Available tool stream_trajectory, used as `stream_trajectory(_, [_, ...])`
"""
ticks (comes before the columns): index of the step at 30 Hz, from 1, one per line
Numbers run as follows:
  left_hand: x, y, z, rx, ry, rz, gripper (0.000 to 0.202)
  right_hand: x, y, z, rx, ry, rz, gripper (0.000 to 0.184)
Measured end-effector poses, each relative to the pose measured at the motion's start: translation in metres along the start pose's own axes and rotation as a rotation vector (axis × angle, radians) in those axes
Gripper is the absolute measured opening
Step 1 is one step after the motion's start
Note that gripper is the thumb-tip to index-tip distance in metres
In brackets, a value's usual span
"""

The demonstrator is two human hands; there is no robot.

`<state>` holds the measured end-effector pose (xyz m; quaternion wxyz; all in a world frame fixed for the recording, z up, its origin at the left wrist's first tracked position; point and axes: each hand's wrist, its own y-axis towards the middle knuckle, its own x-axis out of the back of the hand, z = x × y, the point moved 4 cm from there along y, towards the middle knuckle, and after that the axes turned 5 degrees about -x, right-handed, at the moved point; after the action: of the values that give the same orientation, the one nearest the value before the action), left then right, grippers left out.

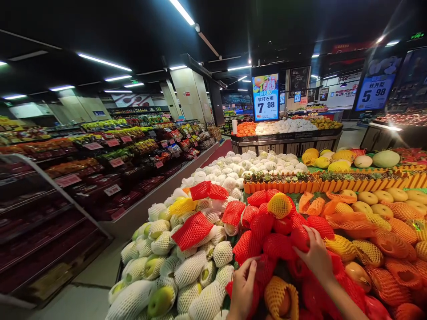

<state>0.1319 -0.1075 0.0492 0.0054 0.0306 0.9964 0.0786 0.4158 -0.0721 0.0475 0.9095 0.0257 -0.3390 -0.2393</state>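
I stand at a fruit display in a supermarket. My left hand (243,286) is at the bottom middle, its fingers curled round a fruit in red foam netting (263,271). My right hand (315,254) reaches further in and rests with bent fingers on another red-netted fruit (300,238) in the same heap. Around both hands lie several fruits in red netting (253,222). An orange-netted fruit (280,300) lies between my wrists.
Green fruits in white netting (187,271) fill the left of the stand; orange-netted fruits (376,240) the right. An orange picket divider (283,186) crosses behind, with melons (385,158) beyond. Shelves (83,178) line the aisle at left. Price signs (266,98) hang above.
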Motion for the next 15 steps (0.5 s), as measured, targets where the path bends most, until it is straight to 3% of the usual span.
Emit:
stream_trajectory(3, [0.023,0.007,0.000,-0.028,0.072,-0.063,0.058,-0.025,0.022,-0.011,0.139,-0.251,0.123,0.066])
stream_trajectory(7, [0.057,0.033,0.003,-0.098,0.239,-0.170,0.052,-0.034,0.014,-0.024,0.198,-0.231,0.147,0.071])
stream_trajectory(11, [0.085,0.079,0.007,-0.239,0.683,-0.235,0.037,0.000,-0.025,-0.028,0.151,-0.053,-0.045,0.074])
stream_trajectory(15, [0.089,0.128,0.013,-0.322,1.113,-0.151,0.028,0.037,-0.075,-0.040,0.107,0.130,-0.129,0.058])
